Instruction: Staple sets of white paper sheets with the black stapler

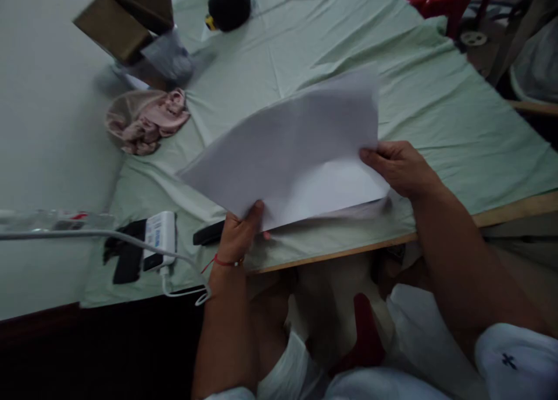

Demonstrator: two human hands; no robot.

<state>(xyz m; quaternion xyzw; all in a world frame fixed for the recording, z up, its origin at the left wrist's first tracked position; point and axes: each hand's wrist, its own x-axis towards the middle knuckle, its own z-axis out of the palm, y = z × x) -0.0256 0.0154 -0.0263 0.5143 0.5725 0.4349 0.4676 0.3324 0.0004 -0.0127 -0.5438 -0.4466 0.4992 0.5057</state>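
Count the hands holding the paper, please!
2. The left hand holds the paper near its lower left corner; the right hand holds its right edge. No other hands show.

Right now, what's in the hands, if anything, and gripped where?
White paper, sheet count unclear. The left hand grips it around the near left corner, the right hand by its right edge, both thumbs on top.
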